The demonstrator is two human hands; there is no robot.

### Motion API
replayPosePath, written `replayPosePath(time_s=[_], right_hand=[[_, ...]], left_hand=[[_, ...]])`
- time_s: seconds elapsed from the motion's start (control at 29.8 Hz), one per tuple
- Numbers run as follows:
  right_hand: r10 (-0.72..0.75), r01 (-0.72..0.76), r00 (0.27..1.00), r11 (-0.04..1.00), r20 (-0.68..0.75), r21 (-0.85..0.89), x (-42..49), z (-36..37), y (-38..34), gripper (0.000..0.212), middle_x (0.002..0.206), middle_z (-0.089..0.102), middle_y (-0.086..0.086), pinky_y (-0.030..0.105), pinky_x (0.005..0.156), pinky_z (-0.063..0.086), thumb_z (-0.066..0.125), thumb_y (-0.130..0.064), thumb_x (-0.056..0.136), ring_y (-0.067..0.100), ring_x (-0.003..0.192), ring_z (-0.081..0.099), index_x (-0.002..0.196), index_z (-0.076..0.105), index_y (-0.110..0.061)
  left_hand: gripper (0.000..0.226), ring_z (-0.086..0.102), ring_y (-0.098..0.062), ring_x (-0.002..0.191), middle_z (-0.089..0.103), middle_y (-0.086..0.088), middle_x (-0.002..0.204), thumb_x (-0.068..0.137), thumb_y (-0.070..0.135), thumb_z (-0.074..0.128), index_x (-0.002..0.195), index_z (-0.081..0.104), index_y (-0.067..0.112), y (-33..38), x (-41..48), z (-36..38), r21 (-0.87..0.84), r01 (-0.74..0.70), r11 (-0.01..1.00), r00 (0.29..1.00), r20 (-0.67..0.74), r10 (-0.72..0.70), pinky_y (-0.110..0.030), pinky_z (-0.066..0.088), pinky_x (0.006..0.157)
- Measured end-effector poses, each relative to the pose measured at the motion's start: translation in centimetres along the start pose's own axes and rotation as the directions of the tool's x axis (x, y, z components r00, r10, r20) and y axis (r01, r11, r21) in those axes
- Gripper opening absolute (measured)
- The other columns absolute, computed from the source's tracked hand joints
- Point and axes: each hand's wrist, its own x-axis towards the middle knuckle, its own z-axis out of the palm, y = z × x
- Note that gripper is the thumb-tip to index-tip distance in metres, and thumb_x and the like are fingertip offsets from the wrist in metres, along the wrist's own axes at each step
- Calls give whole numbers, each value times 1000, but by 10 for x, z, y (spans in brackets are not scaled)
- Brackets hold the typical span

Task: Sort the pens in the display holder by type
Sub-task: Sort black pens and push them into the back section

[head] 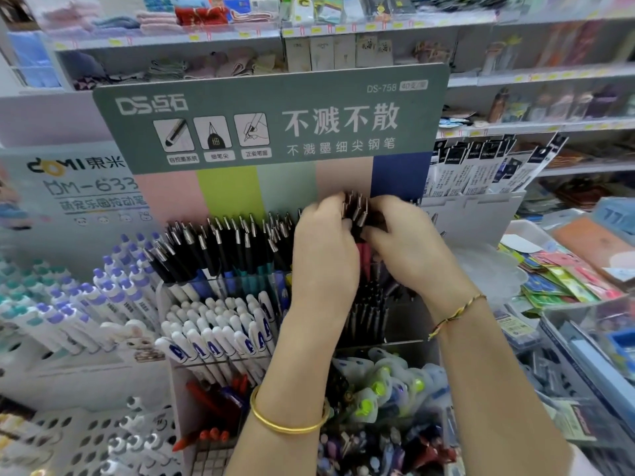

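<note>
A tiered clear display holder [220,280] stands before me under a grey-green sign [275,118]. Its top row holds black-capped pens with silver clips [220,242]. Below them stand white pens with blue print [220,334]. My left hand [323,255] and my right hand [409,245] meet at the top right compartment, both closed around a bunch of dark clip pens [357,211] whose tops stick up between my fingers. More dark pens [371,304] stand beneath the hands, partly hidden.
White pens with purple and teal caps [86,304] fill a rack at left. A lower bin holds packaged pens with yellow-green parts [381,389]. Red pens [213,400] lie low in the holder. Coloured packets [563,280] and boxes crowd the right; shelves rise behind.
</note>
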Motion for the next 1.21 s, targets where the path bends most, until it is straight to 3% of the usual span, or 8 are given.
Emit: replayPosePath(time_s=[0.1,0.2,0.4,0.64,0.74,0.94,1.11,1.21], right_hand=[[45,-46,998,999,52,11,2,0,0,18,89,62,11,35,71,46,55,-4,85,30,82,59,103,59,-3],[83,-78,995,994,62,-78,-4,9,4,18,98,61,13,26,67,34,56,-6,86,30,92,58,104,60,-3],[116,-115,993,985,0,-131,-8,18,3,18,102,54,19,32,73,38,52,1,82,36,94,54,99,59,1],[195,-194,980,981,-48,6,-10,12,2,32,95,65,11,31,69,48,54,4,73,30,91,60,103,60,-5],[180,-180,984,984,-13,6,-13,9,4,26,85,61,6,26,53,35,56,2,72,26,84,58,96,60,-7],[208,-207,976,978,-72,22,-16,9,1,38,106,63,11,37,81,48,58,1,78,29,99,58,115,53,-8],[224,-222,971,975,-85,34,-17,7,0,37,108,60,10,36,80,46,64,-2,78,28,97,57,112,51,-7],[211,-210,962,977,-171,21,-19,3,-5,37,110,54,7,32,77,42,63,-2,79,26,96,54,112,48,-10]], left_hand=[[32,58,-29,105,67,-12,110,86,-1,53,114,66,7,6,4,-3,-2,31,1000,1000,0,-31,-32,40,90],[23,59,-32,100,68,-14,104,87,2,55,105,67,3,-6,-2,2,38,62,997,996,57,-64,-31,38,82],[18,49,-39,107,58,-19,110,90,-1,45,101,59,1,-2,-10,4,310,51,949,977,179,-111,-38,34,85],[22,53,-39,102,58,-21,107,85,0,49,106,55,-1,5,-10,0,195,108,975,932,321,-168,-45,45,85],[18,54,-38,101,59,-20,106,89,6,52,104,58,0,7,-10,3,201,115,973,945,278,-169,-44,44,84],[19,55,-36,103,62,-18,107,89,12,58,105,60,1,4,-10,4,222,105,969,967,206,-151,-43,42,87],[16,53,-36,103,60,-18,106,89,10,58,102,58,1,6,-13,1,212,109,971,973,175,-148,-40,42,84],[19,53,-34,106,58,-16,111,90,13,58,106,56,3,13,-17,-9,215,111,970,978,147,-145,-41,42,89]])
